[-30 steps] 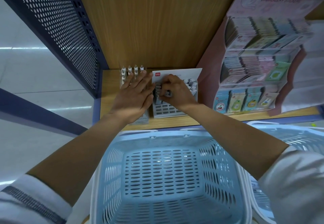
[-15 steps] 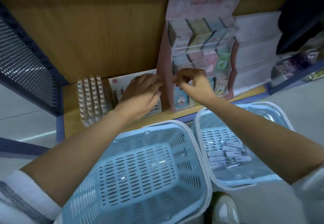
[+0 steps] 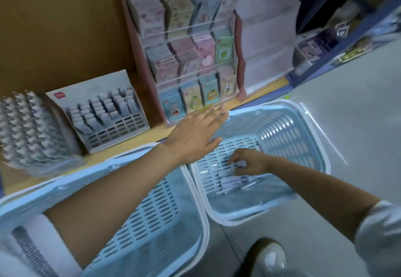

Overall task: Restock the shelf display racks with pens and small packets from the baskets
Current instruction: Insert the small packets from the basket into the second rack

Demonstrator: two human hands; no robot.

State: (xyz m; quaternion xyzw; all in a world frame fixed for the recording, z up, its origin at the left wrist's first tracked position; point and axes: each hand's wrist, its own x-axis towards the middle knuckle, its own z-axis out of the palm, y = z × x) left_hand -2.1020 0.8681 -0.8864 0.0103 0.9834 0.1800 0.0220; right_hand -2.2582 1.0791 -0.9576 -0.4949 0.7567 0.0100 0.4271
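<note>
In the right basket (image 3: 303, 138), the right hand (image 3: 249, 164) has come down from the shelf (image 3: 130, 144) and curls its fingers on the small packets (image 3: 233, 182) lying there. The left hand (image 3: 195, 134), fingers straight, has left the pen rack (image 3: 104, 114); 1 more refill likely begins.

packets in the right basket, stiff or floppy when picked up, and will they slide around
Probably light: the packets are small and flat, and the right hand seems to pinch one with fingertips. Likely fairly stiff, lying straight-edged. May slide on the smooth plastic floor of the basket.
</note>
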